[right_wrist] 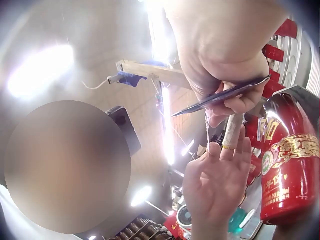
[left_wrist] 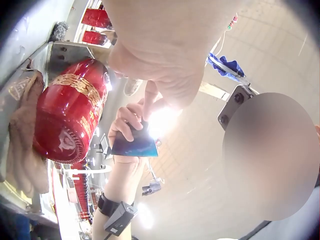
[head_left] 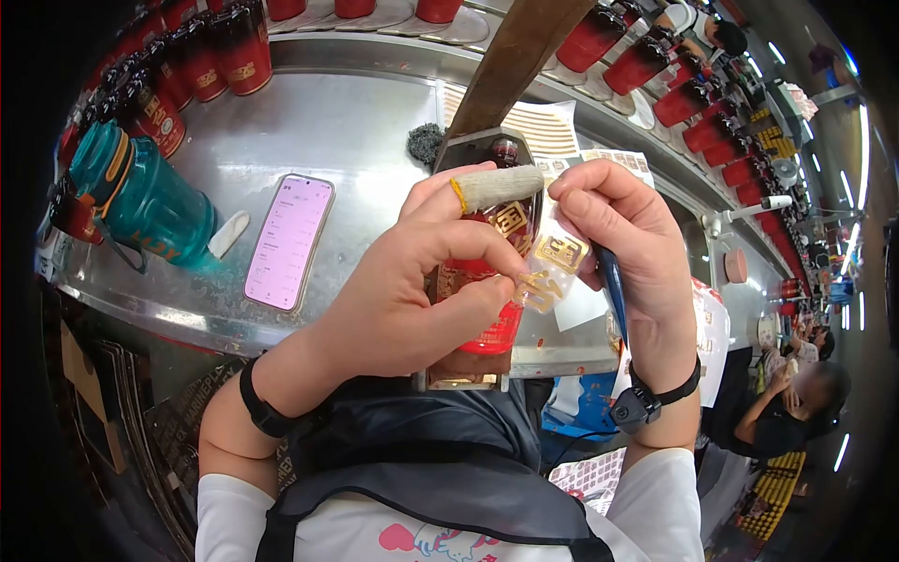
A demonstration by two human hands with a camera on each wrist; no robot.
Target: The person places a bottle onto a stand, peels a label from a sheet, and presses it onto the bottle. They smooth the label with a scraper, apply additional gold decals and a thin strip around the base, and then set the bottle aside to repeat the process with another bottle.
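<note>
Thumb and index fingertip of my left hand point(head_left: 426, 281) pinch the lower edge of a clear film point(head_left: 562, 251) bearing gold characters. A knitted finger cover point(head_left: 501, 190) with a yellow edge sits on another finger of that hand. My right hand point(head_left: 632, 225) pinches the film's upper part, while a blue flat scraper point(head_left: 612, 286) is tucked in the same hand. In the right wrist view, the scraper point(right_wrist: 220, 97) shows thin and edge-on. Beneath the hands, a red bottle point(head_left: 492, 332) with gold print lies in a cradle point(head_left: 468, 382), partly hidden by the left hand.
A phone point(head_left: 288, 242) with a lit screen and a teal water bottle point(head_left: 154, 192) lie on the metal table at left. A dark scouring pad point(head_left: 425, 143) is behind the cradle. A brown beam point(head_left: 515, 61) rises there. Rows of red bottles point(head_left: 693, 98) stand beyond.
</note>
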